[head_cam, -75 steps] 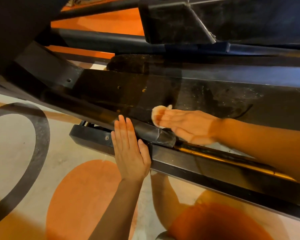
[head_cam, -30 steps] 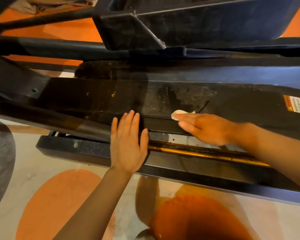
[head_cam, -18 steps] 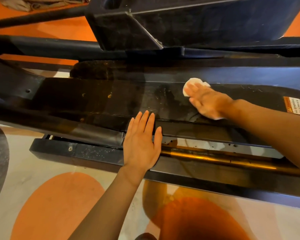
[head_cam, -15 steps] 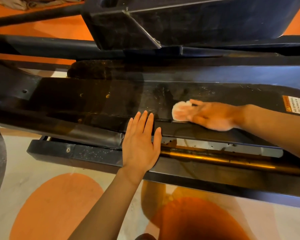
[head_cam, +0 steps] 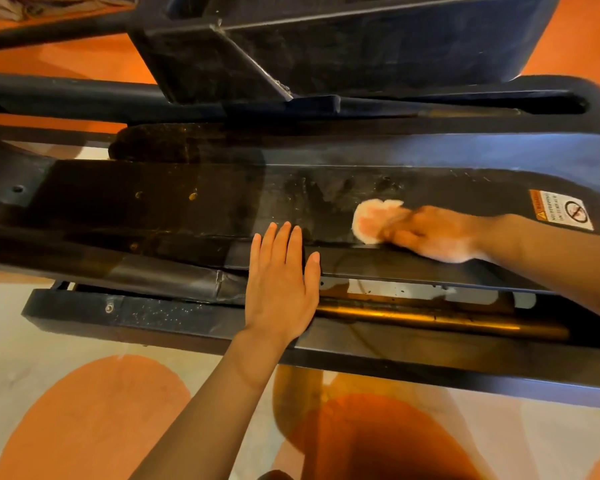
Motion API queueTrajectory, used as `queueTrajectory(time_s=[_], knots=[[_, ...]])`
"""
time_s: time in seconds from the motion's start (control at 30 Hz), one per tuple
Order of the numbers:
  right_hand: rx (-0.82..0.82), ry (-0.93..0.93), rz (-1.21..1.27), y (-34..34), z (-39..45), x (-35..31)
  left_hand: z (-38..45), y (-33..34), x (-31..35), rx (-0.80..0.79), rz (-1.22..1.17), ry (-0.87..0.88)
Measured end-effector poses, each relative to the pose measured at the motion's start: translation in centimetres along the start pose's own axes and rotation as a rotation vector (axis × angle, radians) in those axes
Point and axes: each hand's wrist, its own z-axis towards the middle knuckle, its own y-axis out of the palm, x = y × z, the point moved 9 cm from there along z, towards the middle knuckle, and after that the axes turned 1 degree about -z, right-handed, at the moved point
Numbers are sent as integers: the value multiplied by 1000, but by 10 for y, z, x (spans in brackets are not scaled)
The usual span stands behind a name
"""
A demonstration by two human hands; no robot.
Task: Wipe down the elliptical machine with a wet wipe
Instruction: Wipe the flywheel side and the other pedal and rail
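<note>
Left hand (head_cam: pixel 280 282) lay flat, fingers straight and together, palm down on the elliptical machine (head_cam: pixel 174 209) rail edge (released, grasping nothing). Right hand (head_cam: pixel 430 233) reached in from the right, pressing the wet wipe (head_cam: pixel 369 220) against the black frame panel; whether its grip curled on the wipe, cannot tell.

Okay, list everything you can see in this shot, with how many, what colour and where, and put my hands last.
elliptical machine: one, black, dusty and smudged, spanning the frame from left to right.
warning sticker: one, white with an orange strip, on the machine's flat panel at the right.
metal rail: one, brass-toned, low in the frame under the panel.
wet wipe: one, white, on the flat panel right of centre, under the right hand's fingers.
floor: pale with orange circles, below the machine.
cloth: one crumpled piece, beige, on the floor at top left.
left hand: flat, fingers straight, resting on the machine's near edge.
right hand: pressing the wipe onto the panel.
</note>
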Motion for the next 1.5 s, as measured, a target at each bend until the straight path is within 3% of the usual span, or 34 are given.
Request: queueTrajectory(time_s=[0.1, 0.17, 0.3, 0.53, 0.73, 0.8, 0.9, 0.97, 1.1, 1.27, 1.4, 1.5], knots=[[-57, -44, -44, 4, -8, -1, 1, 2, 4, 4, -16, -18], [95, -105, -102, -14, 6, -3, 2, 1, 4, 6, -19, -18], [383, 28, -78, -47, 28, -6, 0, 2, 3, -5, -41, -2], [194, -101, -152, -10, 13, -42, -5, -2, 1, 22, -49, -7], [483, 254, -111, -39, 7, 32, -7, -7, 2, 53, -45, 26], [528, 224, -141, -37, 18, 17, -7, -6, 2, 50, -45, 20], [462, -20, -155, -25, 47, -39, -9, -4, 2, 35, -44, 35], [414, -72, -157, -21, 60, -58, -9, -5, 0, 36, -44, 42], [420, -12, -72, -30, 45, -19, -10, -6, -2, 48, -53, 63], [545, 208, -110, -55, -9, 68, -9, -6, 0, 65, -66, 53], [499, 116, -220, -45, 11, 21, -11, -4, -2, 55, -72, 57], [399, -53, -249, -24, 42, -43, -9, -6, -2, 57, -92, 60]])
